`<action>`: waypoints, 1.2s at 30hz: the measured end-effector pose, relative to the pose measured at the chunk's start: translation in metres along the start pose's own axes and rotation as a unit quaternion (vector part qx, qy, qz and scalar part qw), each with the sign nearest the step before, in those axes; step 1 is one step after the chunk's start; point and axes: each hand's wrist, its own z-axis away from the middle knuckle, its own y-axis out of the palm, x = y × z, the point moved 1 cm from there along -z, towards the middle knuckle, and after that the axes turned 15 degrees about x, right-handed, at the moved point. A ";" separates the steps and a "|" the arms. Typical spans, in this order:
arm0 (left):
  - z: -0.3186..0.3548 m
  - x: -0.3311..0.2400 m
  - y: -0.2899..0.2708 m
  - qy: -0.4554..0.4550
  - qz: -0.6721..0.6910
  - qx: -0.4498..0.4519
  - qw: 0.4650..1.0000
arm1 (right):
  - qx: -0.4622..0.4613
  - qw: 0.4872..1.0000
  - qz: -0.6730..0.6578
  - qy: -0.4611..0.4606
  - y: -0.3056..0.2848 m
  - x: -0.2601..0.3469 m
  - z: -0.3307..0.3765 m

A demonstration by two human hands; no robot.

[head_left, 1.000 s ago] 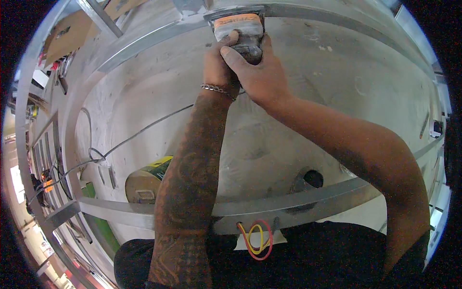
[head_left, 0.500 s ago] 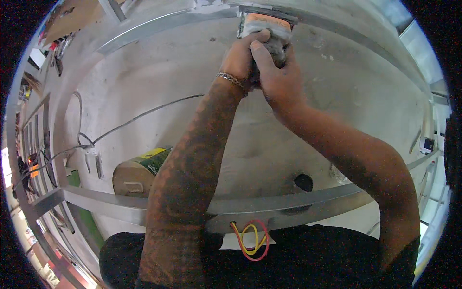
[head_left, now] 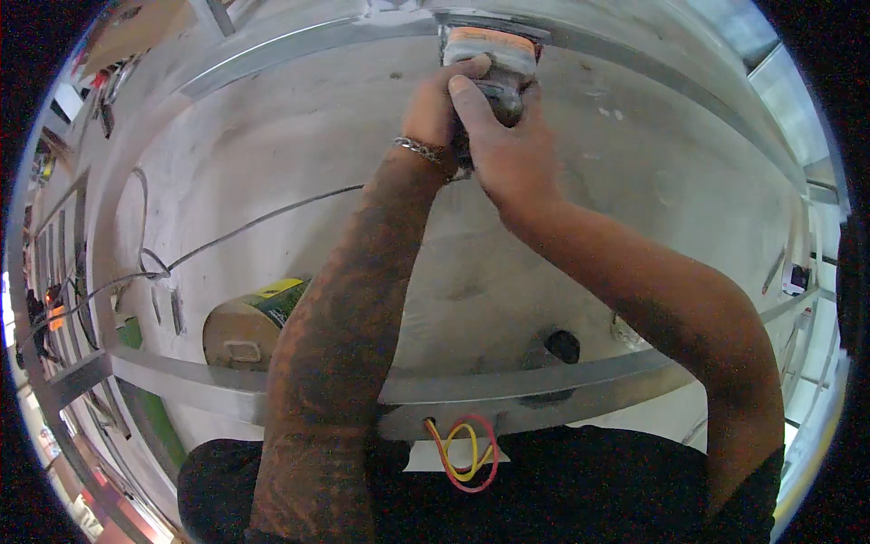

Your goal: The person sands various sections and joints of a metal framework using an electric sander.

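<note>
Both hands are wrapped around a dust-covered power sander (head_left: 492, 52) with an orange and grey body, at the far middle. Its flat rectangular pad rests against the far metal bar (head_left: 381, 34) of the frame. My left hand (head_left: 435, 107), with a chain bracelet at the wrist, grips the tool's left side. On the right and rear of the body lies my right hand (head_left: 512, 150), its thumb stretched over the top close to the left thumb. The hands hide much of the sander's handle. A grey cable (head_left: 272, 216) runs left from behind my left forearm.
A near metal bar (head_left: 535, 385) crosses before my body, with looped red and yellow wires (head_left: 468, 453) coming out of it. A tan cylinder (head_left: 237, 331) with a yellow and green label lies left of my forearm. A dark round hole or spot (head_left: 563, 345) shows on the pale panel.
The whole view has shifted slightly, so everything sits a little further left. Both hands keep their grip on the sander, which stays at the far bar.
</note>
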 end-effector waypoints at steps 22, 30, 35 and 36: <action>-0.006 0.006 0.005 -0.040 -0.069 -0.014 0.997 | 0.016 0.986 -0.164 -0.013 -0.004 -0.006 0.003; -0.008 0.010 -0.007 -0.069 -0.025 -0.009 0.997 | 0.032 0.988 -0.152 0.010 -0.002 -0.004 0.006; -0.001 0.013 -0.005 -0.013 -0.018 -0.038 0.999 | 0.051 0.996 -0.067 -0.033 -0.004 -0.008 0.000; 0.001 0.011 -0.005 0.005 -0.019 -0.050 0.999 | 0.049 0.996 -0.069 -0.036 -0.002 -0.009 -0.001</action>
